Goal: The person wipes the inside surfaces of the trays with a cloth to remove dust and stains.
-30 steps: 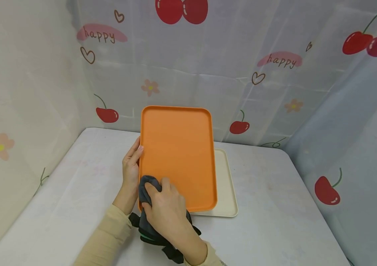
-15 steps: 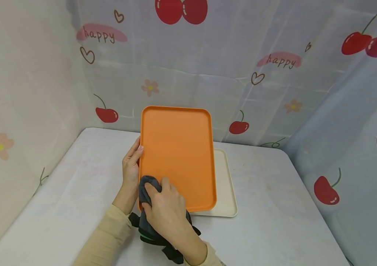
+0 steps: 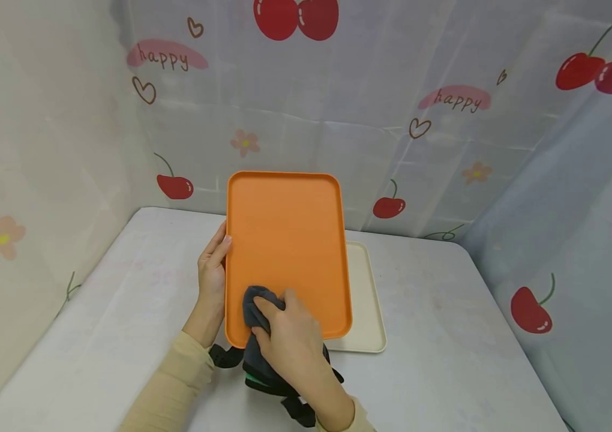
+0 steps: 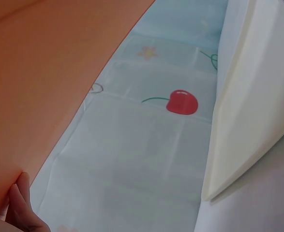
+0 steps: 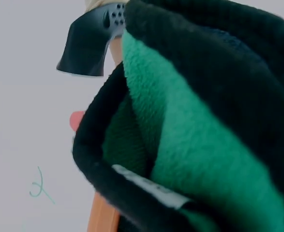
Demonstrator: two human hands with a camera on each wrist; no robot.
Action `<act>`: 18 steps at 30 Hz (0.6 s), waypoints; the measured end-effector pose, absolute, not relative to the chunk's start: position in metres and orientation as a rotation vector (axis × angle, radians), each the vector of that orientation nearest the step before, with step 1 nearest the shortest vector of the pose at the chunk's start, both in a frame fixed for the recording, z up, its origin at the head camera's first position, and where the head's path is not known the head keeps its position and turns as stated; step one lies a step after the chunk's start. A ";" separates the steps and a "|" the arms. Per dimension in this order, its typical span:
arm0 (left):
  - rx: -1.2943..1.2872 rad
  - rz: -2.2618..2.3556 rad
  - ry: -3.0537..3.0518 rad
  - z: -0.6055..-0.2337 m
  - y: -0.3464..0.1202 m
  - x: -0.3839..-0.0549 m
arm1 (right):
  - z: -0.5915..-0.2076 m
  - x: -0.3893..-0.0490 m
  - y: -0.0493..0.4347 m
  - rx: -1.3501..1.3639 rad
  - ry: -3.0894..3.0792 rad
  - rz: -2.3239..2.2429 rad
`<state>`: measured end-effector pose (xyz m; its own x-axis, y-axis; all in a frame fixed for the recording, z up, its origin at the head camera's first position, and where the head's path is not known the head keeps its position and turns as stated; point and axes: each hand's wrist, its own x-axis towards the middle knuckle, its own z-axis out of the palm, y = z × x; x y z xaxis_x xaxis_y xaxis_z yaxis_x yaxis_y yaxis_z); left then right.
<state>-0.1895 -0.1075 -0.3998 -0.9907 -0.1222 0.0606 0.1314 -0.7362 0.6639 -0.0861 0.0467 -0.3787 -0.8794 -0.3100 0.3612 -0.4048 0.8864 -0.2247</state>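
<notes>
An orange tray [image 3: 290, 240] is tilted up off the table, its flat inner face toward the head camera. My left hand [image 3: 211, 282] grips its left edge, thumb at the front; in the left wrist view part of the hand [image 4: 23, 208] shows at the tray's edge. My right hand [image 3: 295, 342] pinches a bunched dark grey cloth [image 3: 252, 309] against the lower part of the tray's face. Black trim and a green side of the cloth [image 5: 195, 135] fill much of the right wrist view, hiding the fingers there.
Behind the orange tray a cream tray [image 3: 366, 306] lies on the white table [image 3: 435, 354], partly covered from sight. Curtains [image 3: 306, 84] printed with cherries and hearts stand around the back and sides. A black wrist mount [image 5: 88, 46] shows in the right wrist view.
Over the last half second my right hand and the cloth have slid a little to the right across the orange tray's lower part. The left hand keeps its hold, nearly still.
</notes>
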 end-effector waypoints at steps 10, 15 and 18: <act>0.021 -2.790 -1.079 -0.400 -0.112 -0.191 | -0.381 -0.092 0.083 0.378 -2.723 0.465; 0.030 -2.796 -1.066 -0.400 -0.114 -0.192 | -0.383 -0.096 0.096 0.321 -2.712 0.454; 0.024 -2.801 -1.061 -0.400 -0.116 -0.192 | -0.384 -0.097 0.102 0.288 -2.720 0.464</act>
<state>-0.1919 -0.1162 -0.3999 -0.9893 -0.1416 0.0365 0.1302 -0.7398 0.6601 -0.0973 0.1023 -0.3835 -0.9124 -0.1366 0.3858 -0.2568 0.9251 -0.2796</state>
